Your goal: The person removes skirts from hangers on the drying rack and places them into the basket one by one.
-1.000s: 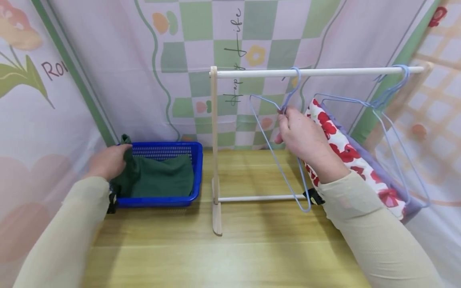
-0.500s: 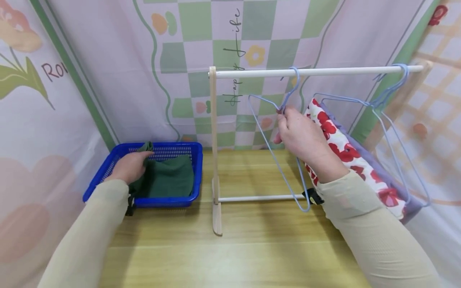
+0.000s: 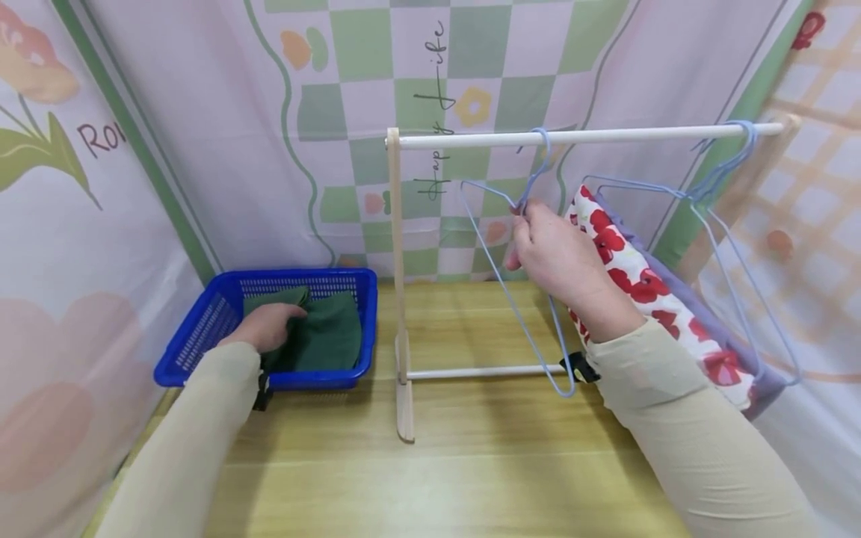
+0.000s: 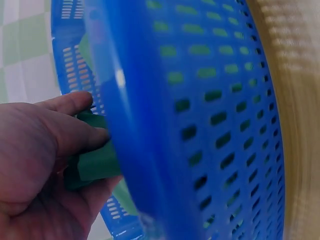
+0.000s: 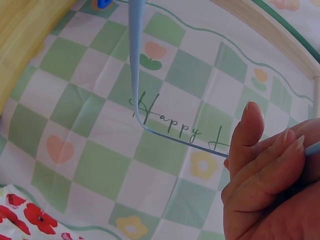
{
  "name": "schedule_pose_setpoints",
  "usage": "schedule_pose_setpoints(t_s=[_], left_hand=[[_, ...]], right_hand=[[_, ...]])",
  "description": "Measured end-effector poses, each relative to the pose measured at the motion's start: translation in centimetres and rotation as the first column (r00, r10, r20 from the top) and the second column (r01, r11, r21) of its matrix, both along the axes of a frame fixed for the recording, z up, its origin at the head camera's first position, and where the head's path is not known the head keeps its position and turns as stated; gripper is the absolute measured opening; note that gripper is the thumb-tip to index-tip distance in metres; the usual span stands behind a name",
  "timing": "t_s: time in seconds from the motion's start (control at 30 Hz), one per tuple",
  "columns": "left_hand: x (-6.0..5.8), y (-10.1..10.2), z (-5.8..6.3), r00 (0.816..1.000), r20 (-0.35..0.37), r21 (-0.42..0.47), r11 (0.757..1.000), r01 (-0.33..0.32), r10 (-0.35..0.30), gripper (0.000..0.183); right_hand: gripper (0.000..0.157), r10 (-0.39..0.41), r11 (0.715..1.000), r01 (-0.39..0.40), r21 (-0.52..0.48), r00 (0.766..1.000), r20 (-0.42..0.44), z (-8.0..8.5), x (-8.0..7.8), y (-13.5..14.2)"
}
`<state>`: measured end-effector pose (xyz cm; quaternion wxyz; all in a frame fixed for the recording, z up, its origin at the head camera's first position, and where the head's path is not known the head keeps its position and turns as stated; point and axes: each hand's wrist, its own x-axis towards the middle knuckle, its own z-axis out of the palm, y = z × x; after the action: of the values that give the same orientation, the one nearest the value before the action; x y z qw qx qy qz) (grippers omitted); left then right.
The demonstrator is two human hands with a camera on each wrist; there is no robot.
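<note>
Dark green cloth [image 3: 329, 336] lies folded in a blue plastic basket [image 3: 366, 299] on the left of the table. My left hand [image 3: 265, 326] reaches over the basket's near left side and pinches a fold of that cloth between thumb and fingers, as the left wrist view shows. A light blue wire hanger [image 3: 494, 269] hangs by its hook on the white rail [image 3: 471, 140] of a small clothes rack. My right hand [image 3: 558, 250] grips this hanger at its neck, just below the hook, with fingers curled round the wire in the right wrist view.
On the right end of the rail hang several blue hangers [image 3: 729, 168], carrying a red-flowered white cloth [image 3: 649, 288] and a purple cloth [image 3: 679, 295]. The rack's wooden post [image 3: 398, 261] stands between the basket and the held hanger. A patterned curtain [image 3: 323, 149] closes off the back.
My left hand has moved right across the basket, carrying the raised end of the green cloth over and down onto the rest of it. The right hand stays on the hanger.
</note>
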<state>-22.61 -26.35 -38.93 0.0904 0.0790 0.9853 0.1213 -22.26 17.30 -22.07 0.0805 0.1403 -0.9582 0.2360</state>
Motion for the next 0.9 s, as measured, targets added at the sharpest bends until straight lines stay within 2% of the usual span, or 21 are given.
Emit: schedule_pose_setpoints(t_s=[0.47, 0.9], left_hand=[[-0.2, 1.3, -0.9, 0.999, 0.05, -0.047, 0.999, -0.002, 0.005, 0.051], [0.0, 1.9, -1.5, 0.999, 0.052, -0.046, 0.999, 0.007, -0.004, 0.043]], right_hand=[[0.038, 0.004, 1.0, -0.004, -0.001, 1.0, 0.007, 0.2, 0.0, -0.1], [0.04, 0.004, 1.0, -0.003, -0.027, 0.999, 0.037, 0.0, 0.1, -0.1]])
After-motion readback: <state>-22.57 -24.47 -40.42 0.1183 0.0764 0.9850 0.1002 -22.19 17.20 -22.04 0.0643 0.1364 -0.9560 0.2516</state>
